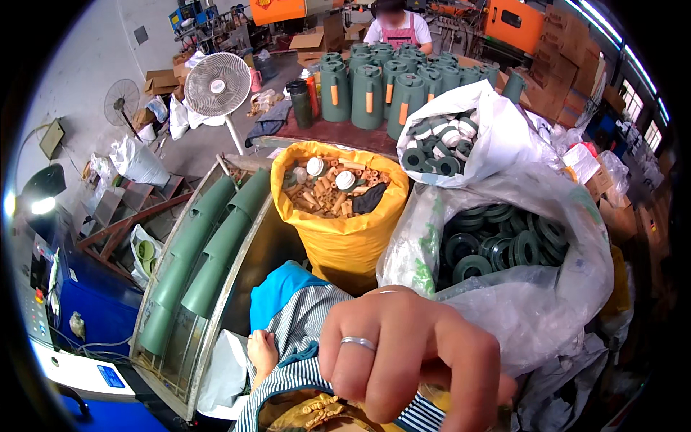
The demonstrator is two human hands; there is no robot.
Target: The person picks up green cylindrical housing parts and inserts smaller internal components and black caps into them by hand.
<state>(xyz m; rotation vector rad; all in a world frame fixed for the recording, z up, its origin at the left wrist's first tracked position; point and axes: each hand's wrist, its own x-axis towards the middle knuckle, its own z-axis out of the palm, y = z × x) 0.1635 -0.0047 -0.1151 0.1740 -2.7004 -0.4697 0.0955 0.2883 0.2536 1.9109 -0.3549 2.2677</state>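
Observation:
Close in front of me, my right hand [410,353] is raised with its fingers curled down, a silver ring on one of them. Whatever those fingers hold, if anything, is hidden. Lower and to the left, my left hand [263,351] lies against my striped clothing [309,317]; most of its fingers are hidden. Beyond my lap stands a yellow sack [338,245] filled with small tan plastic pieces [324,191], with white round caps [345,180] on top. To its right, a clear plastic bag [518,317] holds dark green rings [504,241].
Green jugs [368,97] with tan handles crowd a dark red table [327,137]. A white sack [497,129] of green and white round parts stands at its right. Curved green shells [223,248] lie in a metal-framed trough at left. Behind are a fan [218,85] and a person [399,32].

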